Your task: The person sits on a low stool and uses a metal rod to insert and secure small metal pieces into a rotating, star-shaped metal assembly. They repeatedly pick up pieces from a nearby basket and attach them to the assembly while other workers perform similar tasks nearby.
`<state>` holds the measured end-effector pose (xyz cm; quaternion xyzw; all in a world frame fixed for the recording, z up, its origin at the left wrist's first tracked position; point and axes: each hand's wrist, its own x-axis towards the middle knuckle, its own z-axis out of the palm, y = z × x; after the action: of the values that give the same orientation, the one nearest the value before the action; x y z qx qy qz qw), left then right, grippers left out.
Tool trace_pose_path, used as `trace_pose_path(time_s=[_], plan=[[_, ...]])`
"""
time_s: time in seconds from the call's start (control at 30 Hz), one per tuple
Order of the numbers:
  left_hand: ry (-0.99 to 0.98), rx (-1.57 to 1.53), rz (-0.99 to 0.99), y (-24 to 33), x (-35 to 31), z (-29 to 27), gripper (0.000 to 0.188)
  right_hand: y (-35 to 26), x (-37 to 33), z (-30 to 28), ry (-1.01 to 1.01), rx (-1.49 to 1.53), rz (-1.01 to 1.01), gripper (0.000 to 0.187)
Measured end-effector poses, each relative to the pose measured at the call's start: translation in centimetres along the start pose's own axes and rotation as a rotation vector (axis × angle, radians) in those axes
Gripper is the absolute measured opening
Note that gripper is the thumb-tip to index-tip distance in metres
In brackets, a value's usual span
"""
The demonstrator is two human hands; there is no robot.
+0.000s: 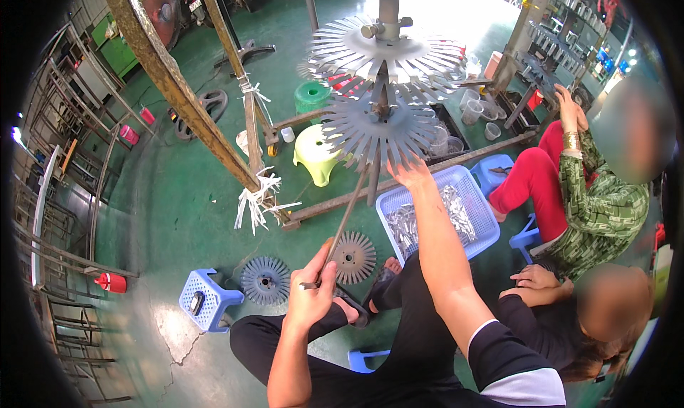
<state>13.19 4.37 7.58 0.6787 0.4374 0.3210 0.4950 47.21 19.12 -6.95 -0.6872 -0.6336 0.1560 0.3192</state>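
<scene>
My left hand (311,288) grips the lower end of a thin metal rod (347,215) that slants up toward a toothed metal disc (370,126) on a vertical shaft. My right hand (408,171) reaches up to the lower rim of that disc and touches its teeth. A larger toothed disc (388,52) sits higher on the same shaft. Below my right arm stands a blue plastic basket (479,201) holding several small shiny metal pieces (456,208). Two more toothed discs (354,257) (265,280) lie flat on the green floor by my feet.
Two other people sit close on my right, one in a green patterned top (602,208) reaching to a rack. A rusty slanted frame (178,87), a yellow-green stool (315,151), a blue stool (206,297), cups and metal racks (64,166) stand around.
</scene>
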Motion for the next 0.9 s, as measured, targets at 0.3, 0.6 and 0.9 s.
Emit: trace_pose_path(time_s=[0.3,0.6,0.9], plan=[[-0.033,-0.297,-0.107,0.0,0.7,-1.9,0.034,-0.2,-1.1,0.4,0.662,-0.658,-0.694,0.051],[-0.083,-0.460,-0.175,-0.7,0.6,-2.7,0.035,-0.6,-1.6,0.8,0.588,-0.718,-0.643,0.053],[0.101,0.059,0.071,-2.0,0.9,-2.1,0.039,-0.9,-2.0,0.4,0.561,-0.680,-0.584,0.053]])
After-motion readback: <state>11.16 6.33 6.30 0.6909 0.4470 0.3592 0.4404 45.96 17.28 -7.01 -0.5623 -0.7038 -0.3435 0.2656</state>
